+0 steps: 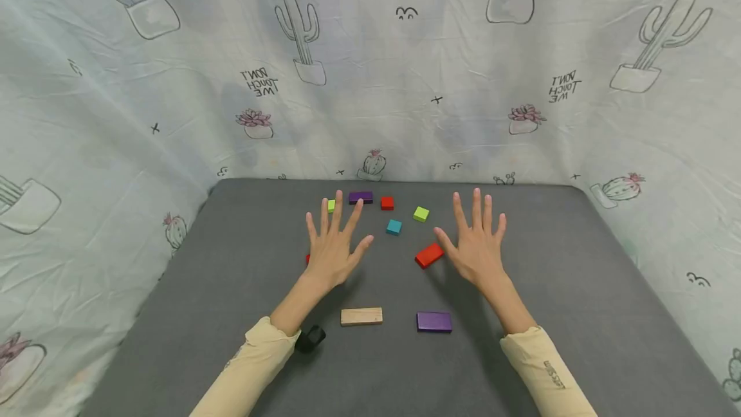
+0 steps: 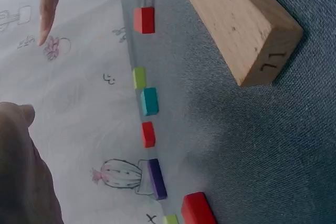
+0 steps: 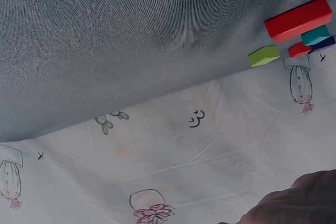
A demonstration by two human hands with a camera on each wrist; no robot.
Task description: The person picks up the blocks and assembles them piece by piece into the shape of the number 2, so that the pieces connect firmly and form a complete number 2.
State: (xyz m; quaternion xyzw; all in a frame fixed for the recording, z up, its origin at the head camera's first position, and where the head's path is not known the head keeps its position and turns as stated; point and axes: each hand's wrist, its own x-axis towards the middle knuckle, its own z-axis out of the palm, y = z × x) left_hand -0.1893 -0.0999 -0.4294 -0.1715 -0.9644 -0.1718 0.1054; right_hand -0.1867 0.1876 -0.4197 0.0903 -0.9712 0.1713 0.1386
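My left hand is held above the grey table with its fingers spread and holds nothing. A red block shows partly from behind it, and a lime block peeks out between its fingers. Nearer the front lies a wooden block, its end marked with dark figures in the left wrist view. My right hand, also spread and holding nothing, hovers over the table. Its thumb overlaps the corner of a red block in the head view. In front of that red block lies a purple block.
Toward the back lie another purple block, a red cube, a lime block and a teal block. A small black object sits by the left sleeve. A cactus-print cloth hangs behind the table.
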